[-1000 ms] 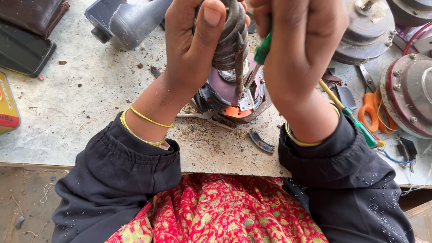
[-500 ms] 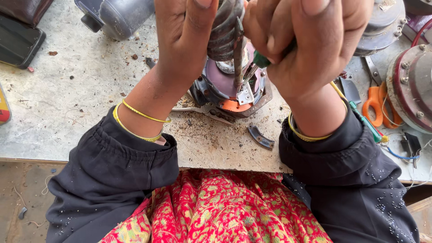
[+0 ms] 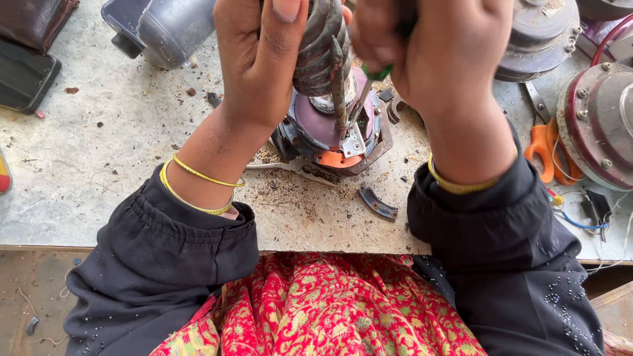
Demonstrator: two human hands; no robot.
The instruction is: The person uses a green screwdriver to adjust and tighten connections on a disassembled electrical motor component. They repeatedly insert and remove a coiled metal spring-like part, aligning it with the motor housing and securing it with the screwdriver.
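The top edge of the frame cuts off both hands at the fingers, the left hand wrapped over much of the dark ridged motor part and the right hand hiding nearly all of the green-handled tool, whose tip is too small to tell.

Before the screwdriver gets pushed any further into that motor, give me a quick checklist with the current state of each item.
1. Left hand grips the coil winding at the top: ok.
2. Right hand is closed on the green-handled screwdriver: ok.
3. Screwdriver tip seated where it should be: cannot tell, the winding hides it.
4. Motor body sits flat on the workbench: ok.
5. Bench around the motor free of loose bits: not ok, debris and a curved metal piece lie beside it.
6. Orange scissors clear of the right sleeve: not ok, they lie right next to it.
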